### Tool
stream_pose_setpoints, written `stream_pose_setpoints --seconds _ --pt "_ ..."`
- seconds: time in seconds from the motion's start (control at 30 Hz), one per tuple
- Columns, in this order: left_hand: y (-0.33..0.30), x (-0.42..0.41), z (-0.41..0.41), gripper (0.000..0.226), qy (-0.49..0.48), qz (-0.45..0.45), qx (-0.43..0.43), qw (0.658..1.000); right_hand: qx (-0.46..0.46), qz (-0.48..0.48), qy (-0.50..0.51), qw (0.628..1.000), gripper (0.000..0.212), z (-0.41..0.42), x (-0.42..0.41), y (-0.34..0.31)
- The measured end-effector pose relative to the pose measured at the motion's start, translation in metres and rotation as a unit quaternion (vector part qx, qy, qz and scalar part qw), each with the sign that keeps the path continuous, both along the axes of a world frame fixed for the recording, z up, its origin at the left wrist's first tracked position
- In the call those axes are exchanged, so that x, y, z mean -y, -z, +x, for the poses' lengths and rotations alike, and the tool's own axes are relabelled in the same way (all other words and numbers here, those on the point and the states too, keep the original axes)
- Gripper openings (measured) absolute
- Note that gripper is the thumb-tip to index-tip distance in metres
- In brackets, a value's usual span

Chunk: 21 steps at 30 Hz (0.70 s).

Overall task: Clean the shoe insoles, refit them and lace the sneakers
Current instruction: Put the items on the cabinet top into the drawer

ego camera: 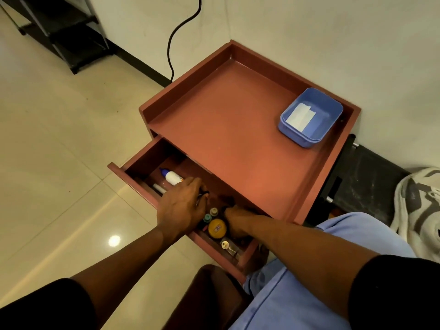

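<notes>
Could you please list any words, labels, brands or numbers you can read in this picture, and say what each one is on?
No text is legible.
White bottle in the drawer: its label is blurred.
Yellow tin: a small label, too blurred to read.
Paper in the blue tub: no print visible.

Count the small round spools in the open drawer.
2 show for certain: a tan spool and a green spool, side by side between the left hand and right hand, just beyond the yellow tin. The hands may hide more.
</notes>
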<state>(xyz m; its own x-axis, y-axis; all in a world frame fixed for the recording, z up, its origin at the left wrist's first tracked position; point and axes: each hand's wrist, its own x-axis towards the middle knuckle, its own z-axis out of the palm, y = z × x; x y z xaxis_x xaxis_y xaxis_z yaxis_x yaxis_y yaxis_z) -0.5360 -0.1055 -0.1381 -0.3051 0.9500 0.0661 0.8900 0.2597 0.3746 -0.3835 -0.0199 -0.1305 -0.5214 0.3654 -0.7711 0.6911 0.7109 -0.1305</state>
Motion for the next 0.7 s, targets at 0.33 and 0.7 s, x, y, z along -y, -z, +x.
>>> stream_pose_setpoints --seconds 0.33,0.7 --pt "0.004 0.0 -0.001 0.017 0.008 -0.025 -0.006 1.0 -0.048 -0.058 0.17 0.983 0.025 0.006 -0.006 0.007" --pt "-0.015 -0.001 -0.001 0.016 0.043 -0.07 0.023 0.996 -0.154 -0.031 0.26 0.953 0.054 -0.009 0.008 -0.03"
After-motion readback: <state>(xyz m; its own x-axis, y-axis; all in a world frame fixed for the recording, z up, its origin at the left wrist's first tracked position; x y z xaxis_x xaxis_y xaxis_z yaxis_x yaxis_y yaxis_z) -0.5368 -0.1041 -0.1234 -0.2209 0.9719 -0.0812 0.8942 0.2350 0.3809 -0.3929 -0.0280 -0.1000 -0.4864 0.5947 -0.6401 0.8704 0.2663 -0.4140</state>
